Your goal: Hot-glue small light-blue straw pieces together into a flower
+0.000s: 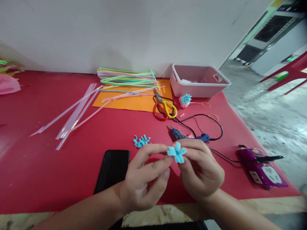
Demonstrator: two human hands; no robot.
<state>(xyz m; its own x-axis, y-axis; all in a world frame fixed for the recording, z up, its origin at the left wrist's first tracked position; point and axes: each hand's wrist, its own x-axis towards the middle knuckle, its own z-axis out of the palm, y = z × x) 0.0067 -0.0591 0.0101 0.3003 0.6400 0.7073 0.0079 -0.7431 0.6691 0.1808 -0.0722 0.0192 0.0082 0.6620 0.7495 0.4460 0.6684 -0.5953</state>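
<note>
A small light-blue pipe-cleaner flower (177, 152) is pinched between the fingertips of both hands above the red table. My left hand (147, 179) closes on its left petals with thumb and fingers. From the other side, my right hand (201, 169) grips it, fingers curled. Just behind my left hand lies a little pile of cut blue pipe-cleaner pieces (141, 141). A blue glue gun (178, 134) rests behind my right hand, its lower part partly covered by the fingers. To the left of my left hand is a black phone (114, 169).
Scissors (165, 108) with red and yellow handles lie on an orange sheet (134, 104) beside bundled pipe cleaners (127, 77). A pink basket (199, 89) stands behind a finished blue-and-pink flower (185, 100). Clear sticks (76, 115) lie left; a purple power strip (261, 167) sits right, with a black cord.
</note>
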